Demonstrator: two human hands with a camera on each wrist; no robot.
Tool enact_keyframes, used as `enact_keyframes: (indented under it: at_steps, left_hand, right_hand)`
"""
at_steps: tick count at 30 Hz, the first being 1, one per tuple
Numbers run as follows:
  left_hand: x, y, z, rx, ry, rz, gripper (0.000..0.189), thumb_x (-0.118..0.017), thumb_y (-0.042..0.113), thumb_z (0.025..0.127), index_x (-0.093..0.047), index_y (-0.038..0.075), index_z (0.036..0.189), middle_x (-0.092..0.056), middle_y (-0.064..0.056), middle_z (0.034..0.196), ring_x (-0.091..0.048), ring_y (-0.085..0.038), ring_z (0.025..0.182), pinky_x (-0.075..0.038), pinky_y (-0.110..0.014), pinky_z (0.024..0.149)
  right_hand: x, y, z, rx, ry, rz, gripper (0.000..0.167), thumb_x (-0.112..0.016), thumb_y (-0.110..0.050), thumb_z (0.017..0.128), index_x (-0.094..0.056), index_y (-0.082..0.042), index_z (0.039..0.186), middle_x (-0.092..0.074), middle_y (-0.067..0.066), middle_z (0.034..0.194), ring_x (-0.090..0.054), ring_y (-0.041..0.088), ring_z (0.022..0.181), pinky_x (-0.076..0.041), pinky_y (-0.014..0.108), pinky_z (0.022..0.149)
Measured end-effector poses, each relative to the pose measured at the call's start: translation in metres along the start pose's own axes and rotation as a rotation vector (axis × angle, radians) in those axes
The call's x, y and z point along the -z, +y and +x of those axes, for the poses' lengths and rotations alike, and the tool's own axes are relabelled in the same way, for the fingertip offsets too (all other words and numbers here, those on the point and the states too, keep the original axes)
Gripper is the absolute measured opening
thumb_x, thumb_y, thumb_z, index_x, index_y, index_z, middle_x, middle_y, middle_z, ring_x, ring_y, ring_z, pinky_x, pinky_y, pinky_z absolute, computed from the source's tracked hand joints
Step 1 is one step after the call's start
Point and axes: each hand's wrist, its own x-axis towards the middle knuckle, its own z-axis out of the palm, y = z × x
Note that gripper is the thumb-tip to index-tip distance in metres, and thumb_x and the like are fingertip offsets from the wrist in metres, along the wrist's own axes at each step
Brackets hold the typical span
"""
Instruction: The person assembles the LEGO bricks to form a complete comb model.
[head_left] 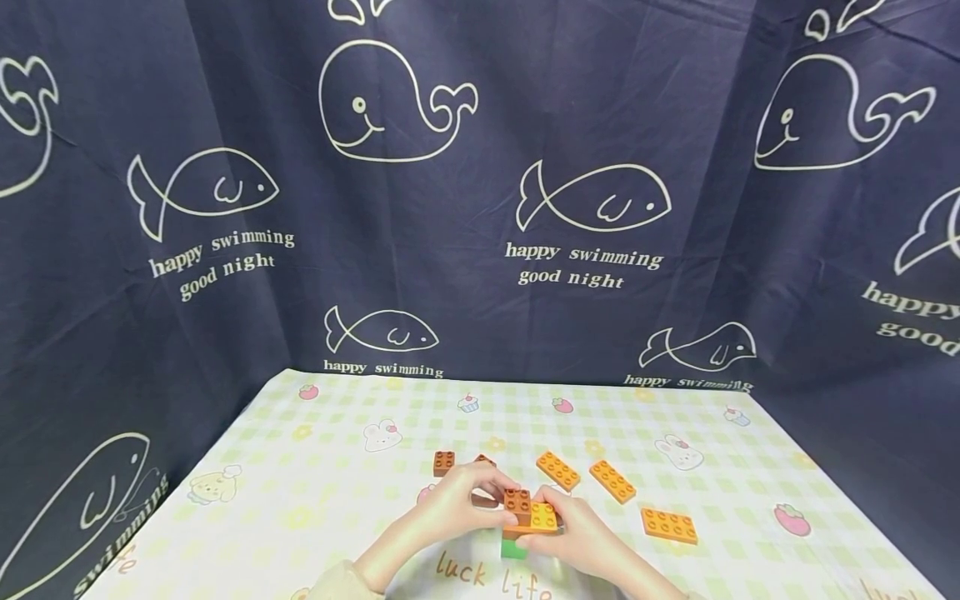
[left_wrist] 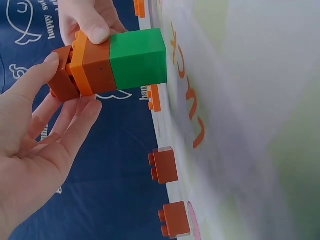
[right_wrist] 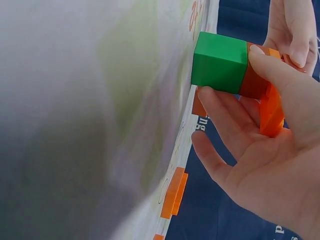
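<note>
Dark blue curtain, printed in white line with whales and fish; lettering "happy swimming" over "good night", repeated, some copies cut off by the picture's edge.

Left hand: grip narrowed to a pinch, thumb and fingers on either side of the top brown brick.

Right hand: grip closed about the stack, thumb pressed on the lower brown brick, fingers round the other side.

Stack, one, between both hands above the lettering on the near part of the worktop. From the bottom: green brick, lower brown brick, flat orange brick, top brown brick. Last item sits tilted over part of the orange one, a gap showing between them; orange studs bare beside it. Whether the green base touches the worktop cannot be told.

Loose brown bricks, two, just beyond the left hand: one whole, one partly hidden.

Loose orange bricks, three, flat, eight-stud: two beyond the right hand, one to its right.

Worktop covering: pale green check, with strawberries, cupcakes, rabbit heads and flowers; brown script "luck life", partial repeats towards the corners.
</note>
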Motion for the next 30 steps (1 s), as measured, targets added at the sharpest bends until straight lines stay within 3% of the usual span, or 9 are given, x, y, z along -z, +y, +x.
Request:
enact_keyframes:
  at_steps: [6, 30]
  left_hand:
    - [0.0012, 0.0021, 0.0003, -0.002, -0.015, 0.022, 0.027, -0.076, 0.022, 0.078, -0.067, 0.015, 0.102, -0.064, 0.002, 0.097, -0.061, -0.003, 0.088, -0.054, -0.013, 0.078]
    - [-0.0019, -0.0071, -0.0009, 0.023, -0.025, -0.092, 0.027, -0.077, 0.018, 0.078, -0.065, 0.013, 0.102, -0.063, -0.001, 0.100, -0.060, -0.003, 0.090, -0.056, -0.018, 0.080]
  right_hand:
    - [0.0006, -0.0022, -0.0002, -0.026, -0.009, 0.015, 0.033, -0.072, -0.037, 0.080, -0.053, -0.013, 0.093, -0.058, -0.009, 0.079, -0.045, -0.002, 0.061, -0.040, 0.015, 0.051]
    - [-0.0001, -0.0029, -0.0016, -0.045, -0.012, 0.013, 0.031, -0.071, -0.037, 0.082, -0.055, -0.013, 0.095, -0.061, -0.008, 0.081, -0.046, -0.002, 0.062, -0.041, 0.016, 0.052]
